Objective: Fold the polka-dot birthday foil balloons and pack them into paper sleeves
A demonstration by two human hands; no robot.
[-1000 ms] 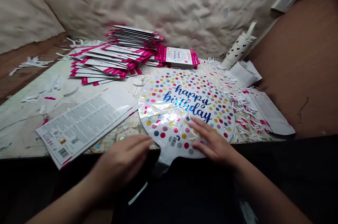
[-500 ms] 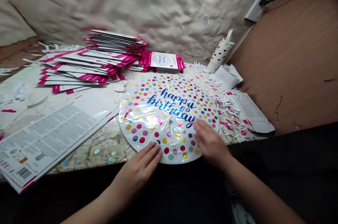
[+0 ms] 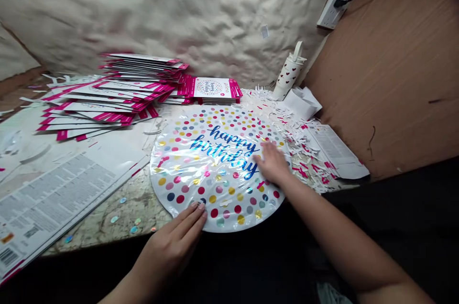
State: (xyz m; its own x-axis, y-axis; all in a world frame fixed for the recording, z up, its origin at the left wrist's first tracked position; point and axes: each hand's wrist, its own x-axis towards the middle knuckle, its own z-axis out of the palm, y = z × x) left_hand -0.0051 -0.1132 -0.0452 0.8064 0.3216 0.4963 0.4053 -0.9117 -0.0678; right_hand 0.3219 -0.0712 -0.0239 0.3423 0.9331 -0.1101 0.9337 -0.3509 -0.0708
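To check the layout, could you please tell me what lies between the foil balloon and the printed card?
In the head view, shiny confetti dots lie on the worktop there.

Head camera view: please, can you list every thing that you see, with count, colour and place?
balloon: 1, white foil with coloured dots, flat at centre
packs: many, white and pink, stacked back left
printed sheets: 2, white and grey, one front left, one right
paper scraps: many, white and pink, right of balloon
sequins: several, shiny, left of balloon
tumbler: 1, white with red hearts, back right
socket: 1, white, upper right
table: 1, pale, mottled, under these things
left hand: 1, bare, fingertips on balloon's near edge
right hand: 1, bare, flat on balloon
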